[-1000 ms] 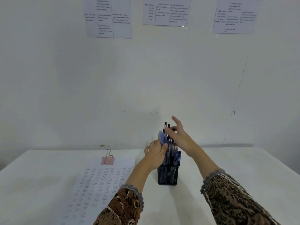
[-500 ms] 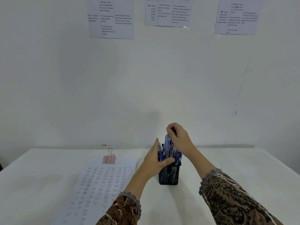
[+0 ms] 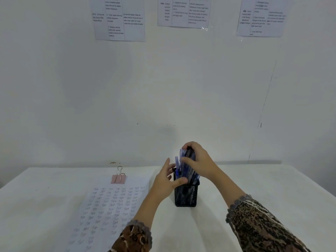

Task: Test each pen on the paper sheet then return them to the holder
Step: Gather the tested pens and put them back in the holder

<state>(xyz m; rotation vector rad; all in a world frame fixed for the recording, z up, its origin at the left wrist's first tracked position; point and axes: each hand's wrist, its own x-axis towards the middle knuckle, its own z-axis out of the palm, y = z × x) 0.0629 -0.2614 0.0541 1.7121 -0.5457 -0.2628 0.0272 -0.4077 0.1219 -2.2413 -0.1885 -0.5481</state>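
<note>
A black mesh pen holder [image 3: 185,196] stands upright on the white table, with several blue pens [image 3: 189,171] sticking out of its top. My right hand [image 3: 199,161] curls over the pens' upper ends and grips the bunch. My left hand [image 3: 168,180] is at the holder's left rim, thumb against the pens near the rim, fingers spread and fairly straight. The paper sheet [image 3: 111,210] lies left of the holder, covered with rows of handwritten test marks.
A pink binder clip [image 3: 118,178] holds the sheet's top edge. The white wall rises just behind the table, with three printed notices [image 3: 119,19] taped high up. Bare table surface [image 3: 263,184] stretches to the holder's right.
My right hand went from open fingers above the pens to a grip round their tops. My left hand slid down from the pens to the holder's rim.
</note>
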